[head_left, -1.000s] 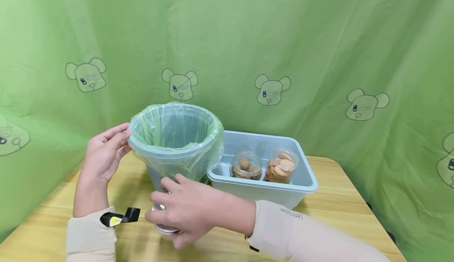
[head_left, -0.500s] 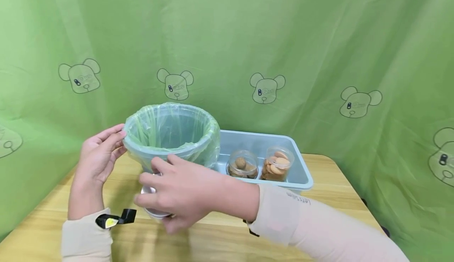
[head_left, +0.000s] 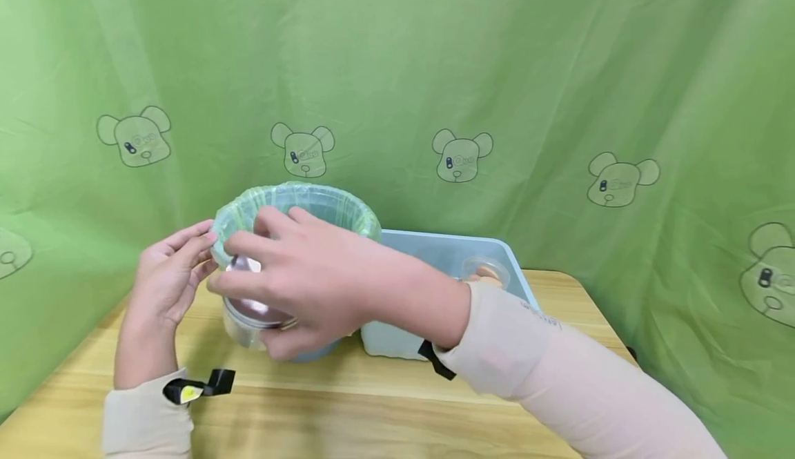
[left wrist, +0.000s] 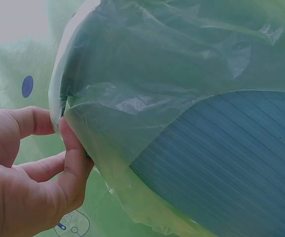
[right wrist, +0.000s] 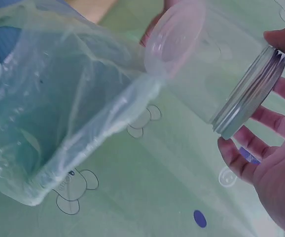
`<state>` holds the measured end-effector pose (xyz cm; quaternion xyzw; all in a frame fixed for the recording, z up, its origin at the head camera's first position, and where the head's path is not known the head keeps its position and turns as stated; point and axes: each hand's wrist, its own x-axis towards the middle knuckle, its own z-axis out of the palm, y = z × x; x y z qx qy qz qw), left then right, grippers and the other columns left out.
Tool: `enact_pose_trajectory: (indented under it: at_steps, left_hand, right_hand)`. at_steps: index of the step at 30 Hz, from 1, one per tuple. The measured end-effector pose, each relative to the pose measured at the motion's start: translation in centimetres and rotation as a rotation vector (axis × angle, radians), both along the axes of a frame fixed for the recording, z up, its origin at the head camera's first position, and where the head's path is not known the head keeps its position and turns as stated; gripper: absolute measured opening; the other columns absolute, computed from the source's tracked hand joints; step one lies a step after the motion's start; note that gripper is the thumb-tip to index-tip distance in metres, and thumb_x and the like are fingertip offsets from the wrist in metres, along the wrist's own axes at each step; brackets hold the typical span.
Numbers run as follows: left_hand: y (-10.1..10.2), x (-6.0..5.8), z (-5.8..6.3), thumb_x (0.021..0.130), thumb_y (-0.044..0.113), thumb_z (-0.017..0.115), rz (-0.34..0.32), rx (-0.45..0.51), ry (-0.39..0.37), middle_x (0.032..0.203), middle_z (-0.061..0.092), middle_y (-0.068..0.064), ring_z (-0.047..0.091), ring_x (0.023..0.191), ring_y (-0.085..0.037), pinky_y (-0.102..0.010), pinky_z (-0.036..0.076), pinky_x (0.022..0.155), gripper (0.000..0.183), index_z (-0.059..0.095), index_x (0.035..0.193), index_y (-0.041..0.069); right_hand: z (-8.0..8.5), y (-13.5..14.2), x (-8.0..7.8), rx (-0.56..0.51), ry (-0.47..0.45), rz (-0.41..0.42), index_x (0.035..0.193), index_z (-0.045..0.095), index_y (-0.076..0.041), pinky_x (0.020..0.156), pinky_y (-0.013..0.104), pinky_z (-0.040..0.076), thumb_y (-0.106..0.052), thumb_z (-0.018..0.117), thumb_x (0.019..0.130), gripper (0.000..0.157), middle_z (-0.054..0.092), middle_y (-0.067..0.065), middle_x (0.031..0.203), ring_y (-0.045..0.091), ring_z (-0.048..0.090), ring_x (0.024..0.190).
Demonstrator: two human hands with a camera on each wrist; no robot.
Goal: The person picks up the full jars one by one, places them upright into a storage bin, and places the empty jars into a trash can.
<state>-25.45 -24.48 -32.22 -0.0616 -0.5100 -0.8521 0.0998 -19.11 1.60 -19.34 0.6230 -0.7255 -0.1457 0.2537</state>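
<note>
A blue trash bin (left wrist: 236, 168) stands on the table, lined with a thin green plastic bag (head_left: 366, 226) folded over its rim. My left hand (head_left: 164, 279) pinches the bag-covered rim at its left side between thumb and fingers. My right hand (head_left: 307, 276) grips a clear plastic jar (right wrist: 206, 64) by its silver screw lid (right wrist: 251, 94), raised beside the front of the bin's rim. In the right wrist view the jar is tilted and nothing shows inside it. The right hand hides part of the bin in the head view.
Right of the bin sits a light blue rectangular basin (head_left: 391, 338). A jar of round biscuits (head_left: 487, 270) shows in it, partly behind my right sleeve. A wooden table (head_left: 373, 417) bears everything, with a green printed curtain (head_left: 397, 65) around its back and sides.
My right hand has lifted the jar up and slightly left, from in front of the bin to rim height. My right forearm now covers the walnut jar. The left hand keeps its hold on the rim.
</note>
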Motion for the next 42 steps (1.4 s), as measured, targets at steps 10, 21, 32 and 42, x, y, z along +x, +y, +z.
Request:
enact_pose_trajectory:
  at_steps: [10,21,32,42]
  left_hand:
    - [0.0,-0.1,-0.1,0.096,0.002,0.07,0.023,-0.025,0.002,0.112,0.066,-0.002,0.065,0.084,-0.011,-0.021,0.059,0.076,0.014,0.077,0.105,0.01]
    - [-0.3,-0.2,-0.2,0.096,0.001,0.07,0.016,-0.012,0.008,0.101,0.073,0.0,0.067,0.082,-0.012,-0.022,0.059,0.075,0.014,0.079,0.102,0.01]
    - [-0.4,-0.2,-0.2,0.095,-0.001,0.07,0.012,-0.003,0.012,0.1,0.074,-0.002,0.068,0.08,-0.012,-0.022,0.06,0.074,0.015,0.079,0.104,0.008]
    - [-0.4,-0.3,-0.2,0.094,-0.001,0.071,0.017,-0.006,0.023,0.097,0.075,-0.003,0.068,0.079,-0.012,-0.022,0.059,0.072,0.015,0.078,0.105,0.007]
  right_hand:
    - [2.0,0.0,-0.8,-0.076,0.006,-0.015,0.137,0.057,-0.022,0.078,0.034,0.047,-0.05,0.058,0.089,0.056,0.056,0.003,0.129,0.028,0.051,0.106]
    - [2.6,0.3,-3.2,-0.118,-0.047,-0.098,0.138,0.059,-0.021,0.075,0.036,0.046,-0.045,0.063,0.088,0.055,0.057,0.006,0.132,0.029,0.049,0.101]
    - [2.5,0.7,-6.9,-0.175,-0.084,-0.165,0.14,0.061,-0.018,0.076,0.04,0.047,-0.041,0.067,0.086,0.059,0.059,0.008,0.131,0.032,0.05,0.101]
    - [1.6,-0.1,-9.3,-0.129,-0.119,-0.289,0.143,0.058,-0.021,0.076,0.039,0.046,-0.043,0.065,0.087,0.061,0.057,0.007,0.131,0.03,0.046,0.103]
